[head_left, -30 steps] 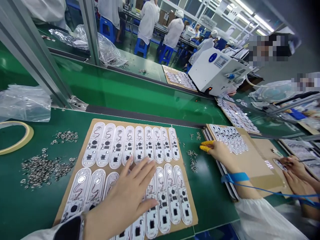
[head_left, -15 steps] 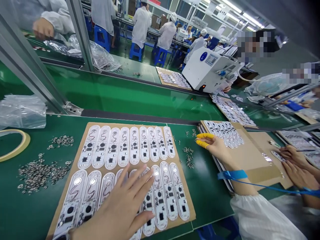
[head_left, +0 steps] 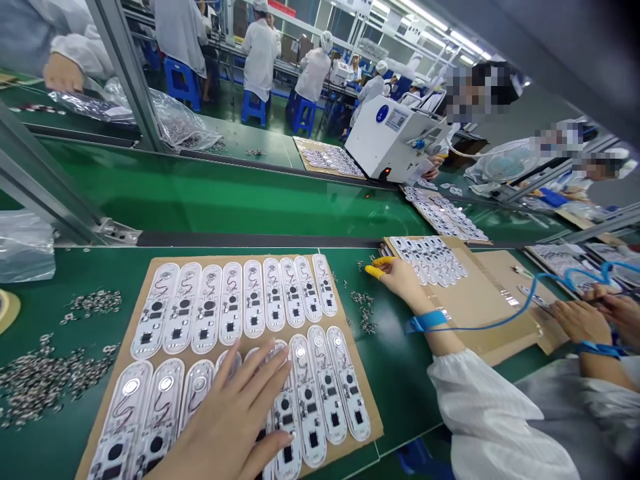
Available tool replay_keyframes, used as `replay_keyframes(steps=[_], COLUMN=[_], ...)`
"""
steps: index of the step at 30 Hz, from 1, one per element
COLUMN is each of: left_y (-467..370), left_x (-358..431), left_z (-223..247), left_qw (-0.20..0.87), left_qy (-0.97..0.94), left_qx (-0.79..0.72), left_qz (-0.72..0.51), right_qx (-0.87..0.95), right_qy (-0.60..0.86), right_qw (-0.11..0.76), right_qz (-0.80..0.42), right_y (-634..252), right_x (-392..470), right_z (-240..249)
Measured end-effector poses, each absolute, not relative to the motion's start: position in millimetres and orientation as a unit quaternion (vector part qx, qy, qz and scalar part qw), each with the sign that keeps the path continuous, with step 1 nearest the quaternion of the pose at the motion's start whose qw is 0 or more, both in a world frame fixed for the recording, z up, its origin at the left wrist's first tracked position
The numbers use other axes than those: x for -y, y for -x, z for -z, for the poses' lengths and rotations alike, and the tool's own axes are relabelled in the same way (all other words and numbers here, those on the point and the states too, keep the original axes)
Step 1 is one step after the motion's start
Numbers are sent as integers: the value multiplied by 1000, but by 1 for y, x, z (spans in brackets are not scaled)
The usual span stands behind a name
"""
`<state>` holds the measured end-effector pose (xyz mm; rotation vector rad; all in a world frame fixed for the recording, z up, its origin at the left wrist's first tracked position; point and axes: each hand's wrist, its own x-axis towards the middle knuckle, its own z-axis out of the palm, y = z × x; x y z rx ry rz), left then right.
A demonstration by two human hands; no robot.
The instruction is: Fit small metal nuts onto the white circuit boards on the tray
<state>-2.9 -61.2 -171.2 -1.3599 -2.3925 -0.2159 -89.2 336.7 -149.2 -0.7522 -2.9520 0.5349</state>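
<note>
My left hand (head_left: 243, 407) lies palm down with its fingers spread over the lower row of white oval circuit-board units (head_left: 310, 400), hiding several of them. These units lie in two rows on a brown cardboard sheet (head_left: 367, 400), showing dark squares and thin wires. My right hand (head_left: 400, 280) has yellow finger cots and a blue wrist strap (head_left: 429, 321). Its covered fingertips come close together beside small metal parts (head_left: 364, 310) on the green table. Whatever may be between those fingertips is too small to make out.
Loose metal parts (head_left: 45, 380) and a tape roll (head_left: 6, 310) lie at left. Stacked cardboard (head_left: 480, 293) with units is at right, near a co-worker's hands (head_left: 583, 323). Beyond the dark ledge stand a white machine (head_left: 387, 140) and a metal post (head_left: 125, 73).
The view has shifted, so most of the bench appears further left. My right fingertips have drawn closer together by the metal parts. My left hand stays spread over the units.
</note>
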Motion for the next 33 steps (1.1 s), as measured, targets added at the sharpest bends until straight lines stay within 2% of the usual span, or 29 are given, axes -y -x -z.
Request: replay_keyframes(steps=[4,10,14,24,29,33], left_y=[2,1,-4,2,2,0], left_x=[60,61,60,63,66,62], left_z=[175,179,179,190,193,187], left_qw=[175,206,155,199,215,210], left_qy=[478,498,454,507,509,511], left_qx=[856,837,868,829,826,825], left_qz=[89,99,127,126,111,118], right_qx=[960,958,954,974,974,966], right_qy=[227,158,138,108,171,226], right_qw=[42,41,40,21,37,38], right_qz=[-160,-238,-263,-196,-143,-120], right_y=[96,89,57,18,39,79], right_x=[-334,-330,-324,-281,-307,-322], right_z=[161,159,147,158,141,147])
